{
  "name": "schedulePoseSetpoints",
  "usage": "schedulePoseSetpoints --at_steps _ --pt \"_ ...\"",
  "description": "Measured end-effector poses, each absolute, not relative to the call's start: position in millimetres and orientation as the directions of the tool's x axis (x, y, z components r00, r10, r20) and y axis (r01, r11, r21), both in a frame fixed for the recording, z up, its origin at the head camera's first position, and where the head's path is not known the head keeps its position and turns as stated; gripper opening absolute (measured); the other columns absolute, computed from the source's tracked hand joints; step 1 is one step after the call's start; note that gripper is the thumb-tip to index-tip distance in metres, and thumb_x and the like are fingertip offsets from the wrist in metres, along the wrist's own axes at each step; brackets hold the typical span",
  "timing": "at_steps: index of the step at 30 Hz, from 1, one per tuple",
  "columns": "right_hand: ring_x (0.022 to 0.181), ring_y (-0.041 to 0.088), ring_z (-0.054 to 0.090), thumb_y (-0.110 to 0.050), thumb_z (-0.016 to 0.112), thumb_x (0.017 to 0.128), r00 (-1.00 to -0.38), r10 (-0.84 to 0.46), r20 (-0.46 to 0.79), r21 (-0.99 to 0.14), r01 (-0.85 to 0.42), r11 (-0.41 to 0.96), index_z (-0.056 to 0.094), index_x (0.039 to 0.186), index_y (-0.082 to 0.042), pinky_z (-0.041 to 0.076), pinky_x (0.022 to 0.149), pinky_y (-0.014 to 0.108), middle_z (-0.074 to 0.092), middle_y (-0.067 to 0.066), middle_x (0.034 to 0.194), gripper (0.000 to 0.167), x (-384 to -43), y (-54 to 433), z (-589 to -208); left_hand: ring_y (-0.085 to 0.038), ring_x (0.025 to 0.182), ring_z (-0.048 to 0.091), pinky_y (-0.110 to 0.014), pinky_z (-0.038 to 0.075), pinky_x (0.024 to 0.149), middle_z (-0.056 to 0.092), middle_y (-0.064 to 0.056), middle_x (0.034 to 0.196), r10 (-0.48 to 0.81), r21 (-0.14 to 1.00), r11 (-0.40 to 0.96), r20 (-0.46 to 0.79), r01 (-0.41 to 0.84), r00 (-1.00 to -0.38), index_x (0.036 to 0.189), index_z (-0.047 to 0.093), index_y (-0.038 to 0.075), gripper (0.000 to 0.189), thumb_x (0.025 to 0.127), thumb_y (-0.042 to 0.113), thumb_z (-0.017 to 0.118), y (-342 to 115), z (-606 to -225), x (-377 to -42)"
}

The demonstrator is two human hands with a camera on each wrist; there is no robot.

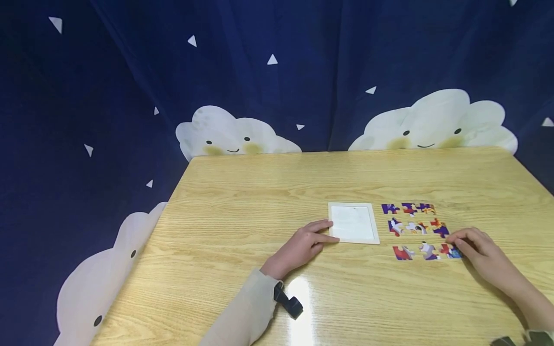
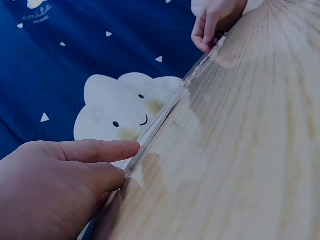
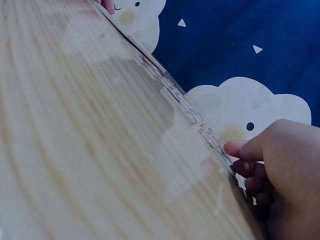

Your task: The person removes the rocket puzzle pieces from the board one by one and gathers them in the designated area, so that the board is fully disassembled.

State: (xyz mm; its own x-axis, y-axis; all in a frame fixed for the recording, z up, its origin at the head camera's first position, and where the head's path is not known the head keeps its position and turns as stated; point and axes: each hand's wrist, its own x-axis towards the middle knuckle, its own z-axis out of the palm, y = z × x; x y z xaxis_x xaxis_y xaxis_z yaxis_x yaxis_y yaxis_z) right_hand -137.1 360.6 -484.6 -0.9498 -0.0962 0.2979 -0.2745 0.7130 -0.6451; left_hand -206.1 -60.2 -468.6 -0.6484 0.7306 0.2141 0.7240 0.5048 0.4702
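Note:
In the head view a square white frame (image 1: 375, 230) with a pale inner panel lies flat on the table. My left hand (image 1: 305, 242) rests at its lower left corner, index finger and thumb (image 2: 107, 176) extended onto the edge. To the right of the frame, several jigsaw pieces (image 1: 416, 228) lie face up in three loose rows, purple, red and white. My right hand (image 1: 482, 252) has its thumb and index fingertips right at the lower right piece (image 1: 452, 251); its other fingers curl under. I cannot tell whether they pinch that piece.
The wooden table (image 1: 242, 192) reaches back to a dark blue curtain (image 1: 268, 29) with white triangles and smiling clouds. A black strap (image 1: 288, 301) hangs from my left wrist. Light glares off the table near that forearm.

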Motion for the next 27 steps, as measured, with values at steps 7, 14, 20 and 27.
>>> schedulePoseSetpoints --at_steps 7,14,20,27 --pt "0.096 -0.028 0.035 -0.012 0.045 0.104 -0.967 -0.022 0.255 -0.651 -0.188 0.735 0.063 0.103 -0.005 0.028 0.072 -0.003 0.044 -0.039 0.101 0.020 -135 360 -483 -0.022 0.142 0.043 -0.032 0.039 0.117 0.051 -0.010 0.148 0.720 0.496 0.485 0.241 0.720 -0.651 0.122 0.070 0.014 0.032 0.098 0.002 0.053 -61 -469 -206" --pt "0.094 -0.025 0.036 -0.012 0.049 0.102 -0.953 0.059 0.296 -0.643 -0.153 0.750 0.064 0.105 -0.002 0.028 0.072 -0.004 0.043 -0.037 0.099 0.018 -137 358 -481 -0.023 0.140 0.046 -0.031 0.041 0.116 0.055 -0.011 0.144 0.701 0.521 0.470 0.270 0.712 -0.660 0.119 0.071 0.011 0.027 0.098 0.005 0.054 -60 -471 -207" --pt "0.086 -0.021 0.043 -0.005 0.054 0.098 -0.917 0.079 0.390 -0.645 -0.211 0.734 0.065 0.105 0.002 0.037 0.069 -0.002 0.046 -0.036 0.098 0.015 -134 344 -473 -0.022 0.133 0.054 -0.025 0.046 0.109 0.058 -0.011 0.140 0.653 0.601 0.438 0.298 0.668 -0.697 0.114 0.073 0.009 0.022 0.097 0.008 0.058 -58 -471 -206" --pt "0.082 -0.019 0.042 0.003 0.059 0.092 -0.839 0.006 0.545 -0.552 -0.353 0.756 0.069 0.100 -0.003 0.036 0.060 0.004 0.056 -0.027 0.095 0.015 -136 311 -451 -0.020 0.124 0.061 -0.020 0.055 0.094 0.061 -0.007 0.137 0.518 0.487 0.533 0.459 0.692 -0.722 0.115 0.072 0.007 0.025 0.095 0.003 0.056 -58 -467 -205"
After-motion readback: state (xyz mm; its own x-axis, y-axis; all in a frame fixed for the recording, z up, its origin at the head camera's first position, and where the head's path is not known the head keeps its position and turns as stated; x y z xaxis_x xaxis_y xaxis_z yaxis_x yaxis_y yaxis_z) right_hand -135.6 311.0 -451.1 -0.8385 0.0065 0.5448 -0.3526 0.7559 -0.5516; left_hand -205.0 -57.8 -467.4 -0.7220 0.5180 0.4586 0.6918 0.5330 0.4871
